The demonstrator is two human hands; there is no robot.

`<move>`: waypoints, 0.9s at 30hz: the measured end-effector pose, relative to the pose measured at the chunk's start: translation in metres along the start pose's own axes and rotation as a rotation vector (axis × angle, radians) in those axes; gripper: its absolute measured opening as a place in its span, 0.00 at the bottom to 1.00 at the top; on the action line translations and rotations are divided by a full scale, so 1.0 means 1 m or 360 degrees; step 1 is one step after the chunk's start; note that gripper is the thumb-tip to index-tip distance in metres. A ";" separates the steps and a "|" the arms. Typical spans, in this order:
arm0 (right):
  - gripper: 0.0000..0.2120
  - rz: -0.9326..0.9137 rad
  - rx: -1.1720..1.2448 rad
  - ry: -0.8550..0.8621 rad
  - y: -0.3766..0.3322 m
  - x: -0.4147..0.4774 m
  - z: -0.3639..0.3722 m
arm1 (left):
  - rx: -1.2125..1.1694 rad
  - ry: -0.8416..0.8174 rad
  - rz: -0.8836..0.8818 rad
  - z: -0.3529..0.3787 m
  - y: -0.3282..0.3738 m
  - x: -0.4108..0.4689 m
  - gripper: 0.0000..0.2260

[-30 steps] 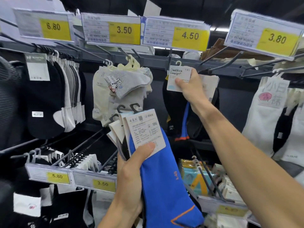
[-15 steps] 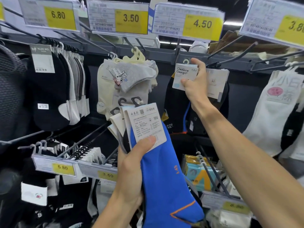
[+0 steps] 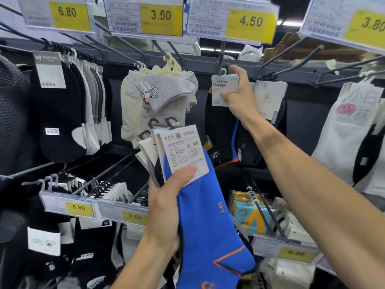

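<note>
**Mia:** What is the person doing?

**Tom:** It looks like sorting sock packs on a shop rack. The right hand (image 3: 239, 94) is up at the far rack. Its thumb and fingers pinch the white paper card (image 3: 221, 88) of a black sock pack with a blue stripe (image 3: 218, 132). That pack hangs by a small white plastic hook (image 3: 223, 71) at a grey metal peg (image 3: 222, 55), under the yellow 4.50 price tag (image 3: 250, 21).

**Mia:** And the other hand?

**Tom:** The left hand (image 3: 164, 207) is nearer and lower. Its fingers are curled round a bunch of packs, with a bright blue sock with orange lines (image 3: 206, 215) in front. The thumb presses on that sock's white label card (image 3: 185, 151).

**Mia:** What comes next?

**Tom:** Likely the black pack slides fully onto the peg, or lifts off it. One cannot tell which. Either way the little hook must line up with the peg, and the pinch must be firm.

**Mia:** Can any words be read?

**Tom:** The pinched card says "Classics Design". Along the top are the 6.80 tag (image 3: 66, 12), the 3.50 tag (image 3: 160, 15) and the 3.80 tag (image 3: 373, 24). A grey label (image 3: 49, 69) far left reads something like "KUN'AD". The blue sock's card has writing too tiny to read.
</note>
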State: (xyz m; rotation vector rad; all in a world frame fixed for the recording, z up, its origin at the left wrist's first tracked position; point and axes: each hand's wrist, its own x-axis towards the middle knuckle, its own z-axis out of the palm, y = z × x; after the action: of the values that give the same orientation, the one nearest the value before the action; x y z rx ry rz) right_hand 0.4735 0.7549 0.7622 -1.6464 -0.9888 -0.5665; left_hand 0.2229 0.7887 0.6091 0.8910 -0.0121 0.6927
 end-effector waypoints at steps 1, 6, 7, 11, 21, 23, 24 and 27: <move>0.31 0.0014 -0.0049 -0.0046 0.001 0.001 0.000 | -0.0007 0.0000 -0.0003 0.000 0.000 0.000 0.33; 0.32 0.0110 -0.0176 -0.0240 0.003 0.009 0.004 | -0.0024 -0.0009 -0.0007 0.000 0.001 0.000 0.34; 0.33 0.0124 -0.0192 -0.0272 0.003 0.010 0.004 | -0.0019 -0.0004 0.0000 0.000 0.001 0.001 0.34; 0.38 0.0180 -0.0276 -0.0317 0.000 0.011 0.003 | -0.0017 -0.0015 -0.0009 0.000 -0.001 0.002 0.35; 0.35 -0.0014 -0.0552 -0.0144 -0.083 -0.090 -0.019 | 0.0147 0.0010 0.0351 0.002 -0.009 0.005 0.25; 0.32 -0.0140 -0.0407 -0.0196 -0.109 -0.141 -0.026 | 0.0219 -0.0006 0.0500 0.007 -0.011 0.008 0.23; 0.33 -0.0145 -0.0366 -0.0281 -0.118 -0.162 -0.028 | 0.0267 -0.0048 0.0565 0.010 -0.013 0.009 0.24; 0.33 -0.0066 -0.0218 -0.0471 -0.124 -0.189 -0.030 | 0.0386 -0.0240 0.0644 0.017 -0.014 0.010 0.31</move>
State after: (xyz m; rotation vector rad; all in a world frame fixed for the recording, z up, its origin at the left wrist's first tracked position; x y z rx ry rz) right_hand 0.2714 0.6748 0.6922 -1.8722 -1.2231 -0.4328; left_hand 0.2434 0.7755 0.6129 1.1890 -0.2532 1.0163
